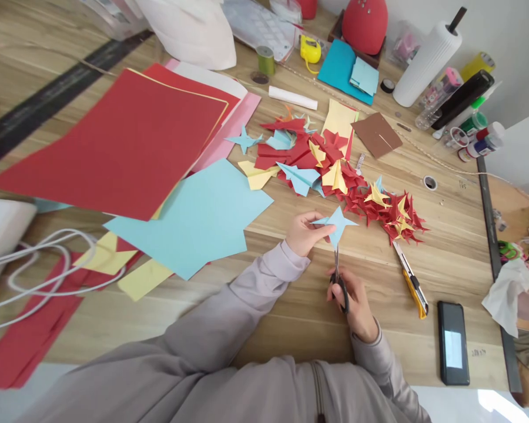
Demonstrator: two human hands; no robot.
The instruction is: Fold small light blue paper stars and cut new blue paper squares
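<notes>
Over the wooden table (449, 247), left hand (305, 233) pinches a blue star (341, 223); right hand (358, 301) grips scissors (344, 294), blades pointing far toward its near tip.

I see a light-blue, four-pointed paper star (340, 222), its near point at the blades of black-handled scissors (337, 262).

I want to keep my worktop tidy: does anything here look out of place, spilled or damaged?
One thing: the red paper strips at the lower left jut past the near edge of the table, looking carelessly placed and perhaps liable to slip. No spill or damage stands out.
</notes>
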